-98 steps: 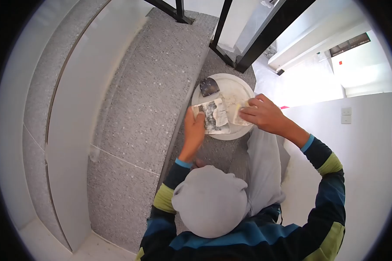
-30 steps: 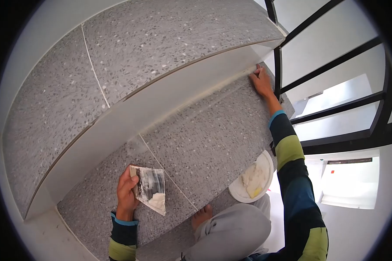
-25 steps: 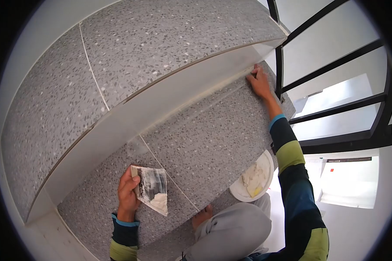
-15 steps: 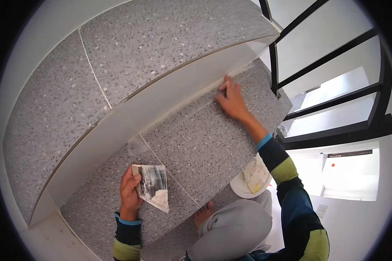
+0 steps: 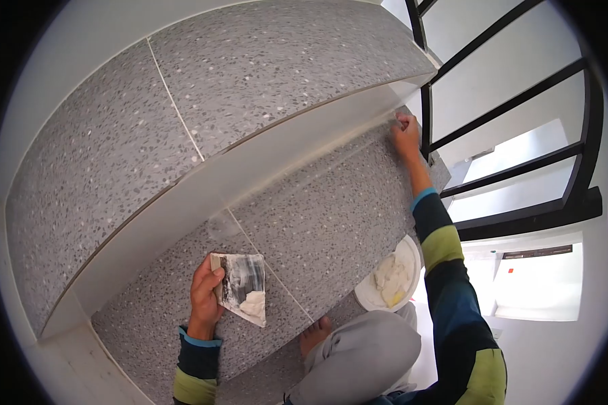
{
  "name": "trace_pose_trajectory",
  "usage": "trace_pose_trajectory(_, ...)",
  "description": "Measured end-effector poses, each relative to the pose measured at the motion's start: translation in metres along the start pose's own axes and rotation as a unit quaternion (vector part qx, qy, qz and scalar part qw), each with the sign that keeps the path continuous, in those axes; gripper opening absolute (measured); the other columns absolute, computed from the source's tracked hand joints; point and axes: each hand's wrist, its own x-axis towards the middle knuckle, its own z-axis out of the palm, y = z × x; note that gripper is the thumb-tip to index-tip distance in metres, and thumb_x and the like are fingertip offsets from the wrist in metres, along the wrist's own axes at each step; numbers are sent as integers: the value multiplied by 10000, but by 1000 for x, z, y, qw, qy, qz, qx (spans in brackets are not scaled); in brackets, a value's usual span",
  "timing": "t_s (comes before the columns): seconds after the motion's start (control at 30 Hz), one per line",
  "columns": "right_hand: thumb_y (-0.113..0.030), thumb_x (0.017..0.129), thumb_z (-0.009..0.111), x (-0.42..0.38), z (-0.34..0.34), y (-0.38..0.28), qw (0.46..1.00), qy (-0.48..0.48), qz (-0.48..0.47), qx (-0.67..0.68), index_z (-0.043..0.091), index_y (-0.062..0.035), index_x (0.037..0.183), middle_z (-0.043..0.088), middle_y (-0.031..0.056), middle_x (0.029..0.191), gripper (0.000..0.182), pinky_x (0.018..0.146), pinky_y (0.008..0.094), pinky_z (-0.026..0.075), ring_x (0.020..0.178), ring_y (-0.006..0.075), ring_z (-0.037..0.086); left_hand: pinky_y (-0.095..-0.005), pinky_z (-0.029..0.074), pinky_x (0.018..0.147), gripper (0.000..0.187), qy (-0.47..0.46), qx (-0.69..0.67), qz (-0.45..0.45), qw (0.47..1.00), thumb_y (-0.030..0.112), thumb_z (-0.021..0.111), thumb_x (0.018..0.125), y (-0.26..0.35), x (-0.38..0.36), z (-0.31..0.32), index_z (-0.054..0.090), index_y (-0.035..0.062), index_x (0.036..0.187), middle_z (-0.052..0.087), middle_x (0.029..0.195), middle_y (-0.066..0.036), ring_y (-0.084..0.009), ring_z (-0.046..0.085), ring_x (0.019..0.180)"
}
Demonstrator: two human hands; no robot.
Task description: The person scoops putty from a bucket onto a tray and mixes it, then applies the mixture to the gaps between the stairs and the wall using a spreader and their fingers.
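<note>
My left hand (image 5: 205, 293) grips a flat tile-like board (image 5: 243, 280) by its left edge; a lump of white paste (image 5: 253, 305) sits on its lower right part. My right hand (image 5: 405, 137) is at the far right end of the speckled grey step (image 5: 317, 209), near the base of the white riser (image 5: 304, 135). Its fingers are closed together, and whatever they hold is too small to make out. A pale smeared line (image 5: 331, 150) runs along the corner where riser and step meet.
A white round dish (image 5: 415, 260) with pale paste stands right of my knee. Black metal railing bars (image 5: 427, 115) rise along the right side. The upper step (image 5: 284, 67) overhangs the riser. My bare foot (image 5: 315, 334) is at the step's front edge.
My right hand has moved right along the riser's base to the railing end, and its fingers are drawn closer together. The left hand still holds the board in about the same place.
</note>
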Motion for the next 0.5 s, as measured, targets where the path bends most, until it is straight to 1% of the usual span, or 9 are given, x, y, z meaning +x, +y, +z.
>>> trace_pose_trajectory(0.1, 23, 669, 525, -30, 3, -35, 999, -13, -36, -2, 437, 9, 1020, 540, 177, 1079, 362, 954, 330, 353, 1077, 263, 511, -274, 477, 740, 320, -2, -2, 4, 1000, 170, 451, 814, 2, 1, 2, 465, -23, 1069, 585, 940, -98, -157, 591, 817)
trace_pose_trajectory(0.17, 25, 671, 490, -56, 0, -56, 995, -44, -55, 75, 393, 8, 1121, 531, 173, 1128, 460, 978, 351, 332, 1115, 263, 490, -277, 479, 746, 318, 0, 1, 1, 1000, 168, 450, 815, 3, 0, 5, 465, -23, 1068, 585, 944, -101, -157, 592, 826)
trace_pose_trajectory(0.23, 4, 691, 492, -102, -8, -121, 978, -142, -105, 110, 302, 13, 1245, 497, 187, 1190, 586, 1008, 369, 296, 1165, 267, 452, -287, 484, 765, 336, 41, -25, -28, 998, 167, 452, 815, 4, 0, 13, 465, -22, 1092, 587, 958, -100, -165, 597, 850)
trace_pose_trajectory(0.27, -29, 723, 493, -125, -13, -159, 959, -212, -150, 113, 155, 12, 1344, 440, 211, 1264, 708, 1046, 392, 230, 1234, 283, 384, -287, 484, 765, 336, 44, -21, -28, 998, 167, 452, 815, 2, 0, 18, 465, -22, 1092, 587, 958, -100, -165, 597, 850)
trace_pose_trajectory(0.3, -51, 753, 472, -146, -17, -182, 939, -267, -175, 128, 83, 14, 1365, 387, 236, 1306, 729, 1070, 404, 164, 1258, 305, 349, -292, 486, 771, 343, 68, -66, -46, 994, 166, 447, 821, -1, -1, 24, 463, -21, 1108, 589, 966, -98, -171, 598, 860)
trace_pose_trajectory(0.33, -42, 753, 455, -171, -16, -193, 919, -304, -163, 189, 56, 9, 1369, 314, 196, 1374, 737, 1075, 461, 114, 1310, 322, 247, -297, 488, 777, 350, 91, -110, -67, 988, 165, 441, 827, -5, -1, 31, 462, -20, 1124, 591, 975, -96, -177, 599, 870)
trace_pose_trajectory(0.4, -194, 761, 582, -181, -22, -218, 865, -359, -350, 26, -9, -35, 1394, 357, 115, 1369, 881, 1064, 513, 87, 1336, 309, 177, -298, 487, 777, 344, 105, -117, -95, 983, 160, 431, 837, -15, 1, 47, 465, -14, 1132, 592, 979, -95, -182, 597, 869)
trace_pose_trajectory(0.43, -194, 761, 582, -186, -22, -227, 873, -348, -341, 28, -9, -35, 1394, 357, 115, 1369, 881, 1064, 513, 87, 1336, 309, 177, -299, 487, 776, 339, 120, -133, -114, 977, 155, 420, 847, -20, 2, 56, 468, -8, 1140, 593, 983, -93, -186, 596, 869)
trace_pose_trajectory(0.5, -125, 696, 582, -195, -20, -238, 819, -454, -350, -29, 76, -47, 1395, 355, 83, 1376, 866, 1057, 549, 54, 1344, 309, 148, -299, 485, 775, 324, 119, -155, -136, 971, 149, 413, 855, -30, 1, 73, 474, -2, 1135, 594, 980, -90, -185, 594, 868)
